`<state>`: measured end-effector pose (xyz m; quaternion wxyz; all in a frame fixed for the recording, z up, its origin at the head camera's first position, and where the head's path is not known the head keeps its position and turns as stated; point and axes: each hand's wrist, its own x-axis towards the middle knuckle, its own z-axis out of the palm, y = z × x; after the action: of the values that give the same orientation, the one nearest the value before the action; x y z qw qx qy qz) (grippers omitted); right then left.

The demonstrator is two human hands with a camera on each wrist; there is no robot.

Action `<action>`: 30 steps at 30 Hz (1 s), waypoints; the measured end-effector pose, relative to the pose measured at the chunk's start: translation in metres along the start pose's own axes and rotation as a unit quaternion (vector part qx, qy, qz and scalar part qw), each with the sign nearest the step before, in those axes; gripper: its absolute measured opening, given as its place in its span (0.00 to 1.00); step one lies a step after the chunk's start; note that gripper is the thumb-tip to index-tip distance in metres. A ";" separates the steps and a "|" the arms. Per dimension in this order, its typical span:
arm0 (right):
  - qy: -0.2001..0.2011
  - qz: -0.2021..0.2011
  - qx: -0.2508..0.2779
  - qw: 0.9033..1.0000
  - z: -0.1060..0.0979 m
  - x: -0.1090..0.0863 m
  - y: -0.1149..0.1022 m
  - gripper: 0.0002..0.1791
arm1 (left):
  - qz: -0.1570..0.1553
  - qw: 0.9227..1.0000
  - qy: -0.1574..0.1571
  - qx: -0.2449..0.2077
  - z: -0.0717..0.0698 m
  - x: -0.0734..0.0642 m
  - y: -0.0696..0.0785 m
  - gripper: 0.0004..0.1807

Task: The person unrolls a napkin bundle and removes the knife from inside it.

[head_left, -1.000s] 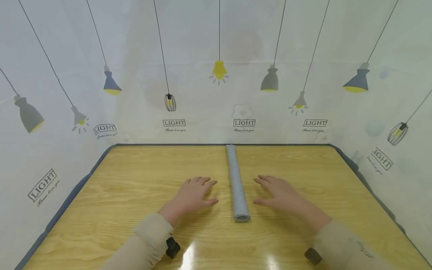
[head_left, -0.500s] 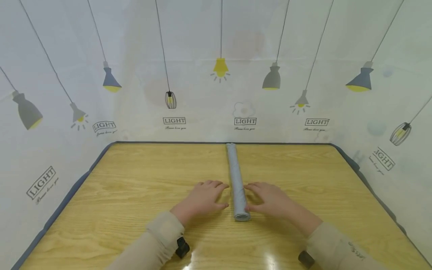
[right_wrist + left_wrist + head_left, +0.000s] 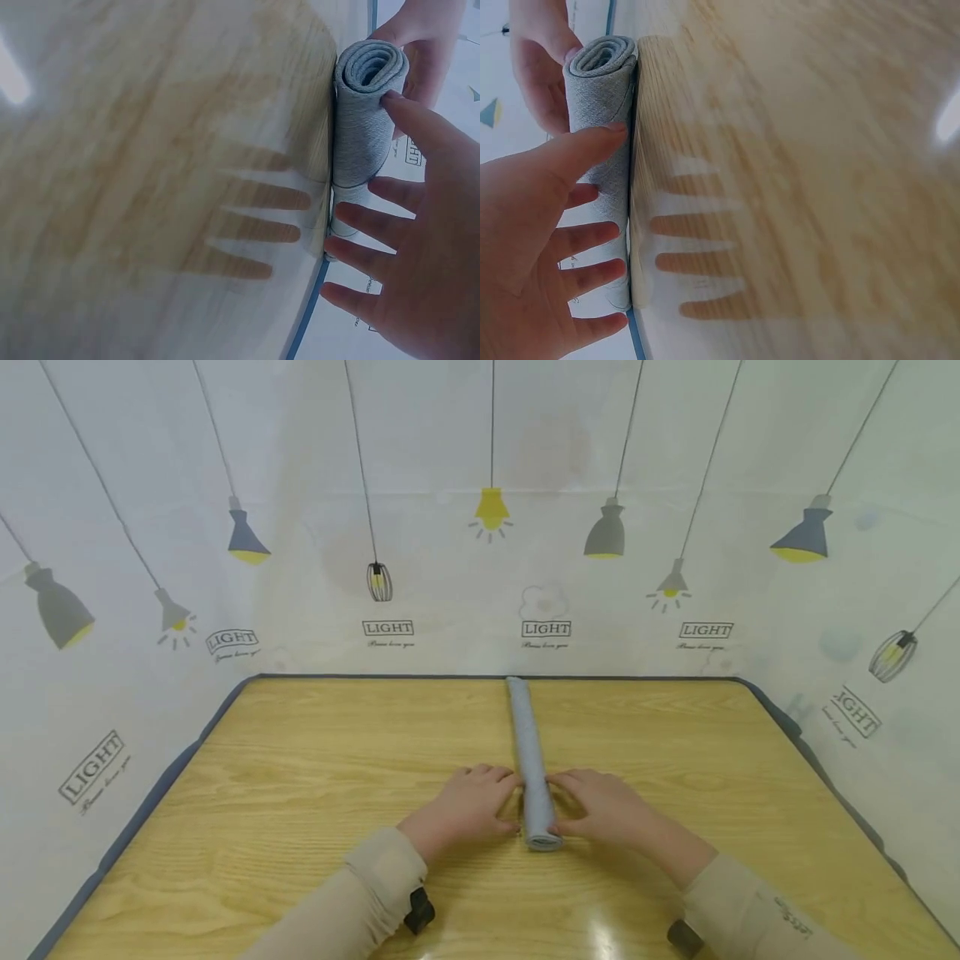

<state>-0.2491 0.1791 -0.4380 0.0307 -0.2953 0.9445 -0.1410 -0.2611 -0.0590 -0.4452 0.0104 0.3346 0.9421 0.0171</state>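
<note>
A grey-blue rolled cloth (image 3: 531, 752) lies lengthwise on the table, its spiral end facing me and its far end at the back edge. On its left side my left hand (image 3: 471, 802) has its fingers spread, the fingertips at or very close to the cloth. From the right, my right hand (image 3: 603, 808) touches the roll near its front end with thumb and index finger. In the right wrist view, the right thumb (image 3: 420, 124) rests against the coiled end, and the other fingers are extended. The left wrist view shows the left thumb (image 3: 585, 150) across the roll's side.
The wooden table (image 3: 322, 735) has a glossy top that mirrors the hands. A white sheet (image 3: 450, 552) printed with hanging lamps stands along the back and both sides, with a dark blue strip (image 3: 161, 789) at the table's edge.
Both hands have moved inward to the roll, the left travelling right and the right travelling left. Over the last half second the roll has shifted slightly to the right.
</note>
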 end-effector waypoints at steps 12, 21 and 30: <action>0.012 -0.047 0.006 0.999 -0.003 -0.007 0.003 0.36 | 0.012 1.000 0.010 -0.001 -0.007 0.009 0.010 0.36; 0.022 -0.058 0.016 0.998 -0.002 -0.012 0.003 0.31 | 0.030 0.999 0.015 -0.025 -0.010 0.016 0.016 0.31; 0.021 -0.039 0.021 0.999 -0.005 -0.020 0.007 0.28 | 0.051 0.999 0.006 -0.018 -0.018 0.023 0.018 0.29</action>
<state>-0.2368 0.1970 -0.4353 0.0114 -0.3284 0.9294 -0.1682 -0.2679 -0.0310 -0.4267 0.0092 0.3822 0.9233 0.0362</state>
